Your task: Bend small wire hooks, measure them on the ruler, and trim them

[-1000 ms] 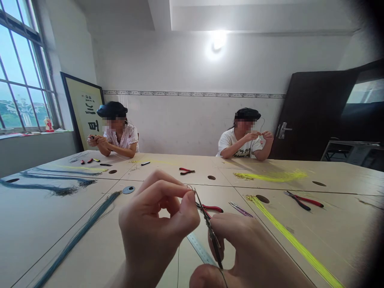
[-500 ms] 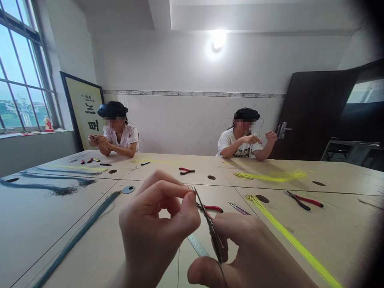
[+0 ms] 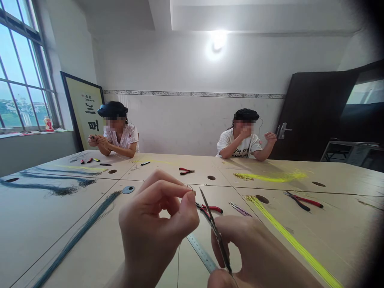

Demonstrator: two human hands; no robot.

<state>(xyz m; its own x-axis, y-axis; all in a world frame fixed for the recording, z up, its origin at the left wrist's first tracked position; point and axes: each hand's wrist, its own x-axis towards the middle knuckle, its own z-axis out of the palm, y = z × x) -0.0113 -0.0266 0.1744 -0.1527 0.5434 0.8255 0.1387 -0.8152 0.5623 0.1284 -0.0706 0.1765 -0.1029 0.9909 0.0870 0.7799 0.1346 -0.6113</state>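
Observation:
My left hand [image 3: 156, 228] is raised above the table with thumb and forefinger pinched on a thin wire [image 3: 189, 187] that curls into a small loop at the fingertips. My right hand [image 3: 255, 256] sits lower right and grips slim pliers [image 3: 216, 232], whose pointed tips stand just right of the loop without touching it. A metal ruler [image 3: 201, 251] lies on the table [image 3: 60, 236] under both hands.
Red-handled pliers [image 3: 210, 208] and purple tweezers [image 3: 240, 209] lie just beyond my hands. Yellow wire bundles [image 3: 288, 236] run at right, blue-grey bundles [image 3: 78, 236] at left. Two other people sit across the table [image 3: 120, 134] [image 3: 244, 138], working with their own hands.
My right hand has drawn the pliers slightly right and down, so their tips have come off the wire loop. My left hand keeps its pinch in place.

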